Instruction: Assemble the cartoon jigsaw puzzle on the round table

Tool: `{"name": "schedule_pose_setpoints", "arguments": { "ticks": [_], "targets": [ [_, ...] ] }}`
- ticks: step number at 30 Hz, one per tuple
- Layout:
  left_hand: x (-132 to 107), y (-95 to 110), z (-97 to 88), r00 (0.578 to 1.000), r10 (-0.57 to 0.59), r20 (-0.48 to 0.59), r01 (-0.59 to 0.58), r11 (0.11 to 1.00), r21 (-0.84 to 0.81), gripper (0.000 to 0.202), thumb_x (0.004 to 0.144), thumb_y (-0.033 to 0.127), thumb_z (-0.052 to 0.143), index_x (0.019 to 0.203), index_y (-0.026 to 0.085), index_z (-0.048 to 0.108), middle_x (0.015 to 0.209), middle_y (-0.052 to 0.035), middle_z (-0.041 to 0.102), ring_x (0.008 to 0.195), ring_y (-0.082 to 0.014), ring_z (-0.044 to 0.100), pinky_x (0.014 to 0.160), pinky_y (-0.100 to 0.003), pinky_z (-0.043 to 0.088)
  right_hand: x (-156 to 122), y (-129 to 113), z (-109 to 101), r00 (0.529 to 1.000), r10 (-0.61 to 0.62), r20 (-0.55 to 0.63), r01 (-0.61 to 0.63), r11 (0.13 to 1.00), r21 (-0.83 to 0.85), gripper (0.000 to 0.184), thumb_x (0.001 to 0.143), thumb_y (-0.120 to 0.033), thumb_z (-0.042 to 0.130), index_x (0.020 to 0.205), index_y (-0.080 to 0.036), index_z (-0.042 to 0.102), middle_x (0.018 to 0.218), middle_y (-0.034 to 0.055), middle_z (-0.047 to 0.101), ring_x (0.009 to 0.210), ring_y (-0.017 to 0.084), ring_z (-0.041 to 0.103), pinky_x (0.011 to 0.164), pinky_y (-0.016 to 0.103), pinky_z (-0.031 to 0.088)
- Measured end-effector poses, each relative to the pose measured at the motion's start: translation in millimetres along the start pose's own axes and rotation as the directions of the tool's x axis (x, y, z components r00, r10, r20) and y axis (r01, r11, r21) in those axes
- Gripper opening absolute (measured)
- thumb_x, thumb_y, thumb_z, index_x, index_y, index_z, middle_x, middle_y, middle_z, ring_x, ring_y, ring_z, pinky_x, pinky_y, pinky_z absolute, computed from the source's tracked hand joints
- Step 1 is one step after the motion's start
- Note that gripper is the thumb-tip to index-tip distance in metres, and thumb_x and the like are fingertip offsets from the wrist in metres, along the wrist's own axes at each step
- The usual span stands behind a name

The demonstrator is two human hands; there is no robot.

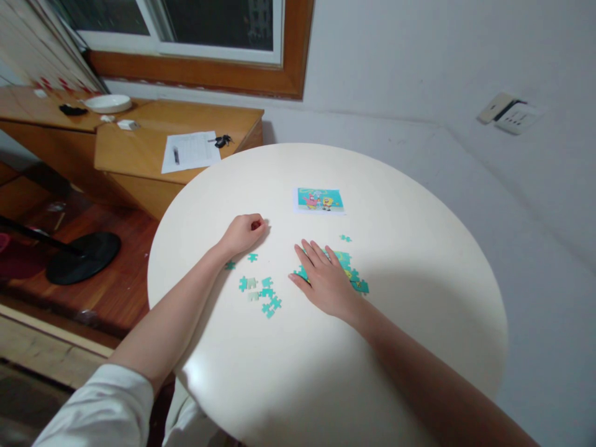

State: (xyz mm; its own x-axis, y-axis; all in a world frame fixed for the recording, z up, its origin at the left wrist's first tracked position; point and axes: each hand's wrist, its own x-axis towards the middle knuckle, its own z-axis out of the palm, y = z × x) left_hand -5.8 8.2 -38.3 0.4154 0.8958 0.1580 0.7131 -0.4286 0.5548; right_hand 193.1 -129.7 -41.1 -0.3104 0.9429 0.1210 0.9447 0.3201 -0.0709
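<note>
My right hand (323, 279) lies flat with fingers spread over a partly joined jigsaw puzzle (344, 259), hiding much of it. Green and some yellow show around the fingers. My left hand (243, 234) rests on the table as a loose fist, and only shadow shows in the hollow of its curled fingers. Close to that wrist lie a loose green puzzle piece (252, 257) and another piece (230, 265) partly by the forearm. Several more loose pieces (267, 292) form a cluster between my arms, a few of them pale. One small piece (345, 238) sits above the puzzle.
A printed cartoon picture (320, 200) lies farther back on the round white table (419, 248). Behind at left, a wooden cabinet (149, 118) bears a paper sheet (193, 152), keys (223, 141) and a white dish (108, 103). A black stand base (84, 257) is on the floor.
</note>
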Motion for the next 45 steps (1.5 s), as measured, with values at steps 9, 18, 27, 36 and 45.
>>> {"name": "schedule_pose_setpoints", "arguments": {
  "ticks": [9, 18, 27, 36, 45],
  "targets": [
    [-0.1, 0.6, -0.3, 1.0, 0.003, -0.005, -0.003, 1.0, -0.005, 0.022, 0.079, 0.03, 0.046, 0.066, 0.017, 0.058, 0.058, -0.0015, 0.057, 0.054, -0.013, 0.046, 0.056, -0.026, 0.032, -0.3, 0.7, 1.4, 1.0, -0.002, -0.013, 0.002, 1.0, 0.006, 0.061, 0.095, -0.05, 0.029, 0.142, -0.013, 0.039, 0.149, 0.0142, 0.037, 0.138, 0.029, 0.033, 0.112, 0.049, 0.025],
    [0.4, -0.4, 0.4, 1.0, 0.008, -0.003, -0.008, 1.0, -0.006, 0.022, 0.08, 0.03, 0.047, 0.066, 0.016, 0.058, 0.059, -0.0023, 0.057, 0.054, -0.0124, 0.046, 0.056, -0.027, 0.031, -0.3, 0.1, -0.2, 1.0, 0.0, 0.0, 0.0, 1.0, 0.004, 0.061, 0.095, -0.05, 0.031, 0.142, -0.011, 0.039, 0.149, 0.0147, 0.036, 0.138, 0.029, 0.033, 0.112, 0.049, 0.025],
    [0.1, -0.2, 0.1, 1.0, 0.0, -0.005, 0.0, 1.0, -0.013, 0.022, 0.079, 0.03, 0.047, 0.066, 0.016, 0.059, 0.058, -0.002, 0.056, 0.054, -0.013, 0.046, 0.055, -0.027, 0.031, -0.1, 0.2, 0.5, 1.0, 0.003, -0.002, -0.003, 1.0, 0.004, 0.06, 0.095, -0.049, 0.031, 0.142, -0.012, 0.039, 0.149, 0.0142, 0.037, 0.137, 0.029, 0.033, 0.112, 0.049, 0.025],
    [-0.1, 1.5, -0.4, 1.0, -0.015, 0.0, 0.015, 1.0, -0.019, 0.022, 0.079, 0.032, 0.046, 0.066, 0.016, 0.057, 0.059, -0.0019, 0.056, 0.055, -0.0136, 0.046, 0.056, -0.027, 0.032, -0.1, -0.2, -0.4, 1.0, 0.004, 0.008, -0.004, 1.0, 0.003, 0.061, 0.095, -0.049, 0.031, 0.142, -0.011, 0.038, 0.149, 0.0141, 0.036, 0.138, 0.029, 0.033, 0.112, 0.049, 0.025],
    [0.0, 0.2, -0.1, 1.0, 0.004, -0.014, -0.004, 1.0, -0.021, 0.022, 0.079, 0.03, 0.046, 0.066, 0.016, 0.058, 0.058, -0.0012, 0.056, 0.055, -0.013, 0.046, 0.056, -0.027, 0.032, 0.1, -0.9, -2.2, 1.0, 0.01, 0.013, -0.01, 1.0, 0.006, 0.06, 0.095, -0.049, 0.033, 0.142, -0.012, 0.039, 0.149, 0.0139, 0.036, 0.138, 0.029, 0.033, 0.112, 0.048, 0.024]
  ]
}}
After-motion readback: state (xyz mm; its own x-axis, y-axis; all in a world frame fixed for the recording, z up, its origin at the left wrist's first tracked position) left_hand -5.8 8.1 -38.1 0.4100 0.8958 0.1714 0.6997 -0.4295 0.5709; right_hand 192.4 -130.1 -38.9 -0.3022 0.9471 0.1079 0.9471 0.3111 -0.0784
